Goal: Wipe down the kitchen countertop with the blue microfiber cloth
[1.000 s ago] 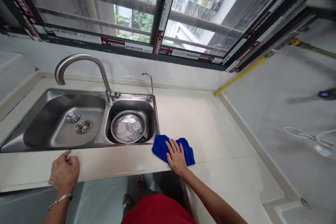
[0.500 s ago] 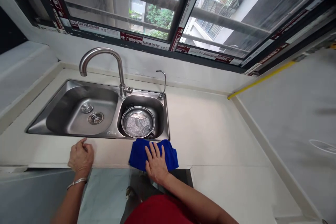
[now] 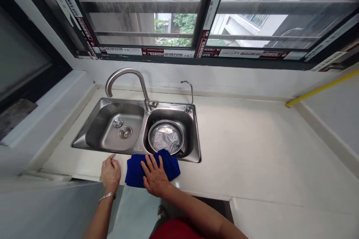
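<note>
A folded blue cloth (image 3: 136,170) lies on the front strip of the countertop, just before the sink. My right hand (image 3: 155,176) rests flat on it, fingers spread and pressing it down. To the cloth's left, my left hand (image 3: 110,173) leans on the counter edge below the sink's left basin, its fingers curled in and holding nothing that I can see. The stainless double sink (image 3: 139,129) sits right behind both hands. In its right basin is a round metal pot or strainer (image 3: 166,138), with something shiny inside.
A large curved faucet (image 3: 143,82) rises between the basins, with a thin small tap (image 3: 192,93) to its right. The pale countertop (image 3: 246,142) stretches off to the right. A window (image 3: 179,50) runs along the back, and a yellow pipe (image 3: 319,89) crosses the right corner.
My right hand and the cloth have slid left along the counter's front edge, nearer my left hand. The left hand stays at the edge. The view has turned left.
</note>
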`<state>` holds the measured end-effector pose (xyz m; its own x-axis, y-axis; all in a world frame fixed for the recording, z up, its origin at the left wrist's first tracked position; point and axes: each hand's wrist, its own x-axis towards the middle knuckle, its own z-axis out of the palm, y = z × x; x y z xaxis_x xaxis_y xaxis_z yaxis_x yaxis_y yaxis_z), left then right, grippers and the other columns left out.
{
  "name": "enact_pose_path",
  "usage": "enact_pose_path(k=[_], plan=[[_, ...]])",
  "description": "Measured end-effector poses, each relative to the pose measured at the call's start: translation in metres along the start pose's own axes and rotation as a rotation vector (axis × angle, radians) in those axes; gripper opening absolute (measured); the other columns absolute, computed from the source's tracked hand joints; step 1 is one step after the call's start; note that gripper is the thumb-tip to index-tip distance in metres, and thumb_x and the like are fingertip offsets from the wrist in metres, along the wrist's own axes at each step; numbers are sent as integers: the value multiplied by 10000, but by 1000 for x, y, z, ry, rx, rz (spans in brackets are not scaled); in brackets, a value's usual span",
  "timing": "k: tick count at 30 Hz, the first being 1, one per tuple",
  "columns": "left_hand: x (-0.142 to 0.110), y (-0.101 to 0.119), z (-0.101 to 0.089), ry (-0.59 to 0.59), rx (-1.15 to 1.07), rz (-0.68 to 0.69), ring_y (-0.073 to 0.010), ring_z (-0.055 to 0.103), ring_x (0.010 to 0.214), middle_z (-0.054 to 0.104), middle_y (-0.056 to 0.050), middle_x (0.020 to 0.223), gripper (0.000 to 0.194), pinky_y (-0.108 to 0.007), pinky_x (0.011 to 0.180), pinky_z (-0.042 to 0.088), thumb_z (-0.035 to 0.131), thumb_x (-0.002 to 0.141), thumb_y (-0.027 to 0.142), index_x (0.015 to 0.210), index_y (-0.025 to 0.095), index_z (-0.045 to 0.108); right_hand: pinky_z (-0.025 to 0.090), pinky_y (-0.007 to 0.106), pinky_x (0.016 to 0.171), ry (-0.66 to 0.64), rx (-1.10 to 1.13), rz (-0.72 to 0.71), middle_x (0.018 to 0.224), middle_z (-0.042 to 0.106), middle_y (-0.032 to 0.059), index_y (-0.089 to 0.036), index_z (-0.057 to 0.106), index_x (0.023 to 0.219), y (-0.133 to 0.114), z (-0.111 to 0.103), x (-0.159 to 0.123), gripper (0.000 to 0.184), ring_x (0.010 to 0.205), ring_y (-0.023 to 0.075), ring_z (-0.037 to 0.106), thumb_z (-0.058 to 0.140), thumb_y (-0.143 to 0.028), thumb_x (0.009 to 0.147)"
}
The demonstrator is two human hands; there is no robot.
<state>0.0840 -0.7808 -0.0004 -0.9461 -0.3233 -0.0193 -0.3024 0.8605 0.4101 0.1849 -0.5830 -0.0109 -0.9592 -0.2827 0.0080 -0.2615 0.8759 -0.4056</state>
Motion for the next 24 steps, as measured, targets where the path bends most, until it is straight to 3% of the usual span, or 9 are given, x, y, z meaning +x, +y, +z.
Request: enact_pose_path(k=[9, 14, 19, 24], plan=[[1, -2, -1, 4, -12, 4, -258, 591, 1038, 621, -113, 1246, 405, -392, 828, 456, 315, 994, 289, 1251, 214, 619, 145, 644, 1212, 53, 49, -133, 1669, 185, 149, -230, 267, 1593, 22, 4, -13, 630, 1528, 325, 208, 417, -431, 1015], [2, -8, 4, 7, -74, 18, -254, 596, 1060, 627, -113, 1235, 395, -396, 858, 479, 319, 996, 286, 1236, 206, 623, 138, 639, 1209, 14, 49, -91, 1676, 163, 138, -258, 265, 1596, 22, 2, -7, 656, 1526, 333, 203, 448, -456, 998], [2, -19, 8, 19, -204, 54, -245, 604, 1103, 667, -110, 1172, 403, -402, 962, 472, 321, 1001, 307, 1258, 175, 601, 146, 652, 1197, -70, 50, -26, 1683, 152, 109, -289, 247, 1600, 8, 1, 13, 657, 1526, 345, 196, 421, -490, 999], [-3, -34, 18, 43, -359, 39, -218, 662, 939, 702, -85, 1044, 462, -384, 847, 522, 263, 1010, 383, 1324, 175, 530, 191, 630, 1188, -59, 44, 57, 1660, 236, 129, -285, 278, 1588, -15, 10, 57, 663, 1496, 350, 259, 453, -480, 979]])
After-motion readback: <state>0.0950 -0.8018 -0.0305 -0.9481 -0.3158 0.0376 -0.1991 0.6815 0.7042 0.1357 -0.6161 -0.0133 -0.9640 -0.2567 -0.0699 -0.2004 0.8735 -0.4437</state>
